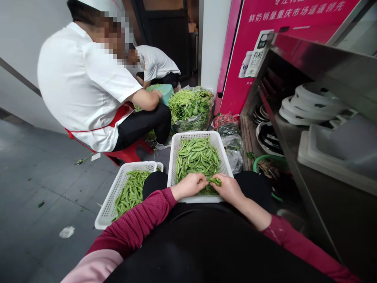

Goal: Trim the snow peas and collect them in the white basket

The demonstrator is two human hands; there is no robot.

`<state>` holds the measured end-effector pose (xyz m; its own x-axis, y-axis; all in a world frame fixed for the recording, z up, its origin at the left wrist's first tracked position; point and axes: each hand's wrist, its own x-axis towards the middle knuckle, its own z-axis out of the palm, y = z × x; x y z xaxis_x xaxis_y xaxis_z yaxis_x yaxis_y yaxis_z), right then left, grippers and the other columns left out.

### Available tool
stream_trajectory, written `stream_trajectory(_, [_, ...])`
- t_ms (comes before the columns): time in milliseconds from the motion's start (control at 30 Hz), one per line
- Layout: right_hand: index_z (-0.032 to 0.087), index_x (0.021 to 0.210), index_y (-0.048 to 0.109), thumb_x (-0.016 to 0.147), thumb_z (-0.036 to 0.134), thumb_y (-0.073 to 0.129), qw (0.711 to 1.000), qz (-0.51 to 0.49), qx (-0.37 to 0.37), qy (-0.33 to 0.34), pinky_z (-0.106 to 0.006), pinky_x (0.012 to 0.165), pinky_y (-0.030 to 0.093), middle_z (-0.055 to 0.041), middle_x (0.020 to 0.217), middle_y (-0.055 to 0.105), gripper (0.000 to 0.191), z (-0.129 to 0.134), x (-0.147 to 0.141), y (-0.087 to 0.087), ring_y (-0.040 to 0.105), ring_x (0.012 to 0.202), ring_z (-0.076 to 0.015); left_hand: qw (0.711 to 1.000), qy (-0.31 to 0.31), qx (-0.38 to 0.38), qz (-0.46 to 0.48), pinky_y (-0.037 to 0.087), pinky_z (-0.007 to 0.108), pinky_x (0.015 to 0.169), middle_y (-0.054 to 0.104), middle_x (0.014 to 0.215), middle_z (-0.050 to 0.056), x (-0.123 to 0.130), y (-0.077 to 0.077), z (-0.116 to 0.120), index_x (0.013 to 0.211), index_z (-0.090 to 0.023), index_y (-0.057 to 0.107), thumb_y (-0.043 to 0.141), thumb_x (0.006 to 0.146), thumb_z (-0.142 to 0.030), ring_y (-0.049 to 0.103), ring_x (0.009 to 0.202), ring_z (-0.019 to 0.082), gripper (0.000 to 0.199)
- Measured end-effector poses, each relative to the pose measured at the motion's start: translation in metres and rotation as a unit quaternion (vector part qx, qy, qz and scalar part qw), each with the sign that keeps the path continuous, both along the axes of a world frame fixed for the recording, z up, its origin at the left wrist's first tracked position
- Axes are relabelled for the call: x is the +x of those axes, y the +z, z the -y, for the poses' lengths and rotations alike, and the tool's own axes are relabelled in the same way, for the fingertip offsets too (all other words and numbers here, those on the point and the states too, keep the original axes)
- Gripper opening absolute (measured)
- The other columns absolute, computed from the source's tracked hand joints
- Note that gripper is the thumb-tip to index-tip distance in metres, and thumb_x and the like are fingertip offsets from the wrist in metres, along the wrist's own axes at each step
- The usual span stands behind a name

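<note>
On my lap rests a white perforated basket (223, 151) filled with green pea pods (197, 157). Above its near side, my right hand (228, 188) is closed around a pea pod (215, 181). The fingertips of my left hand (191, 184) are pinched together close to the tip of that pod; whatever lies between them is too small to make out. To the left, lower down, a second white basket (106, 208) holds more pea pods (134, 191).
A co-worker (85, 82) sits ahead on a red stool (129, 153); another person (157, 63) crouches farther back. Bagged leafy greens (191, 108) stand beyond my basket. At right, a metal shelf (294, 157) holds white trays (324, 151). Beneath is a green-rimmed basket (260, 158).
</note>
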<state>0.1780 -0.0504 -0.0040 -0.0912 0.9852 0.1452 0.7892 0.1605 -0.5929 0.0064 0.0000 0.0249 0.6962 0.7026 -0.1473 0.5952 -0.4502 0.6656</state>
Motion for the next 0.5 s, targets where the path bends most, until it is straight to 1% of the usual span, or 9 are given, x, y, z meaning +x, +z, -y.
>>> stream_trajectory(67, [0.022, 0.082, 0.060, 0.073, 0.024, 0.053, 1.000, 0.016, 0.005, 0.015, -0.026, 0.066, 0.042, -0.0029, 0.082, 0.062, 0.012, 0.002, -0.001, 0.003, 0.058, 0.075, -0.0178, 1.000, -0.015, -0.003, 0.010, 0.033, 0.019, 0.053, 0.051, 0.058, -0.001, 0.003, 0.006, 0.000, 0.069, -0.013, 0.056, 0.041, 0.078, -0.026, 0.042, 0.052, 0.008, 0.021])
stream_trajectory(133, [0.022, 0.082, 0.060, 0.073, 0.023, 0.053, 0.999, 0.016, 0.012, 0.032, -0.026, 0.067, 0.042, -0.0029, 0.082, 0.062, 0.012, 0.003, -0.002, 0.006, 0.058, 0.076, -0.0177, 0.999, -0.017, -0.031, 0.018, 0.033, 0.018, 0.053, 0.050, 0.057, -0.002, 0.004, 0.009, 0.000, 0.063, -0.013, 0.054, 0.043, 0.075, -0.021, 0.041, 0.053, 0.007, 0.018])
stream_trajectory(200, [0.022, 0.081, 0.060, 0.073, 0.022, 0.053, 0.999, 0.002, 0.017, 0.048, -0.026, 0.068, 0.042, -0.0027, 0.082, 0.062, 0.011, 0.004, -0.003, 0.009, 0.057, 0.077, -0.0174, 0.993, -0.008, -0.111, 0.028, 0.032, 0.017, 0.049, 0.050, 0.055, -0.002, 0.004, 0.009, 0.000, 0.064, -0.012, 0.053, 0.043, 0.073, -0.021, 0.041, 0.049, 0.006, 0.016])
stream_trajectory(267, [0.022, 0.080, 0.060, 0.074, 0.022, 0.054, 0.998, -0.025, 0.020, 0.061, -0.026, 0.068, 0.042, -0.0026, 0.082, 0.061, 0.009, 0.005, -0.003, 0.010, 0.057, 0.076, -0.0168, 0.977, 0.015, -0.210, 0.042, 0.029, 0.016, 0.043, 0.049, 0.053, -0.003, 0.003, 0.008, 0.000, 0.067, -0.012, 0.053, 0.042, 0.072, -0.024, 0.038, 0.042, 0.004, 0.017])
stream_trajectory(333, [0.021, 0.079, 0.060, 0.074, 0.022, 0.054, 0.996, -0.061, 0.023, 0.069, -0.026, 0.069, 0.042, -0.0027, 0.081, 0.061, 0.009, 0.007, -0.004, 0.011, 0.057, 0.076, -0.0164, 0.955, 0.055, -0.284, 0.066, 0.024, 0.016, 0.038, 0.045, 0.049, -0.005, 0.003, 0.004, 0.001, 0.067, -0.013, 0.051, 0.041, 0.072, -0.027, 0.033, 0.036, 0.003, 0.018])
stream_trajectory(400, [0.021, 0.079, 0.061, 0.074, 0.022, 0.054, 0.993, -0.095, 0.026, 0.072, -0.026, 0.069, 0.042, -0.0029, 0.079, 0.062, 0.009, 0.008, -0.004, 0.012, 0.057, 0.076, -0.0164, 0.936, 0.096, -0.326, 0.091, 0.020, 0.016, 0.035, 0.040, 0.045, -0.006, 0.004, -0.002, 0.003, 0.065, -0.013, 0.049, 0.040, 0.072, -0.028, 0.028, 0.033, 0.003, 0.018])
stream_trajectory(467, [0.020, 0.077, 0.061, 0.073, 0.023, 0.054, 0.990, -0.123, 0.028, 0.063, -0.027, 0.069, 0.043, -0.0031, 0.078, 0.062, 0.009, 0.008, -0.004, 0.014, 0.057, 0.075, -0.0167, 0.929, 0.125, -0.337, 0.088, 0.019, 0.017, 0.035, 0.037, 0.042, -0.007, 0.004, -0.012, 0.003, 0.062, -0.014, 0.048, 0.038, 0.072, -0.027, 0.025, 0.031, 0.003, 0.020])
stream_trajectory(500, [0.020, 0.077, 0.061, 0.072, 0.025, 0.055, 0.989, -0.136, 0.029, 0.050, -0.028, 0.070, 0.043, -0.0033, 0.078, 0.062, 0.009, 0.008, -0.002, 0.016, 0.057, 0.075, -0.0171, 0.935, 0.131, -0.322, 0.069, 0.019, 0.018, 0.035, 0.036, 0.042, -0.007, 0.003, -0.019, 0.003, 0.060, -0.014, 0.048, 0.038, 0.071, -0.026, 0.025, 0.032, 0.003, 0.019])
